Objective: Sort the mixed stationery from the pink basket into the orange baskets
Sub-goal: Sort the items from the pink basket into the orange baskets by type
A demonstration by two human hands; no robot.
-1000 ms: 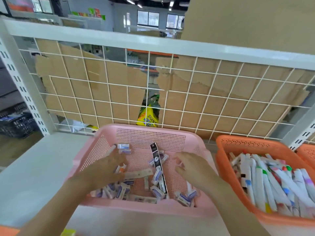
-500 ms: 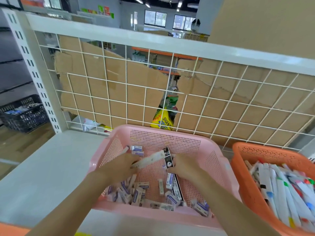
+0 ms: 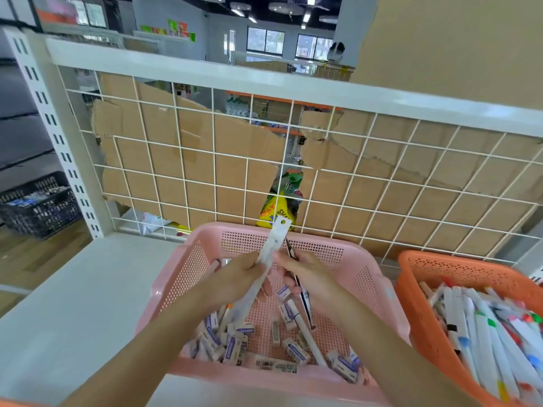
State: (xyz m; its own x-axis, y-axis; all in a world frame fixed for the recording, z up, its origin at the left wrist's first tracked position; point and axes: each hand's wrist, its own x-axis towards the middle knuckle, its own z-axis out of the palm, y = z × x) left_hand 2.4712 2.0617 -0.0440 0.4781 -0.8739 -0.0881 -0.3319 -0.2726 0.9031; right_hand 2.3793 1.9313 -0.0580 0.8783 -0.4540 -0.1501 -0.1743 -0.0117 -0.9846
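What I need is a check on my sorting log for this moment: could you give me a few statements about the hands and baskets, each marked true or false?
1. The left hand grips a long white pack raised above the pink basket. True.
2. The right hand holds nothing. False: it grips a slim black pack.
3. The orange basket at the right holds markers with coloured caps. True.
4. The pink basket is empty. False: many small erasers and a white pen lie in it.
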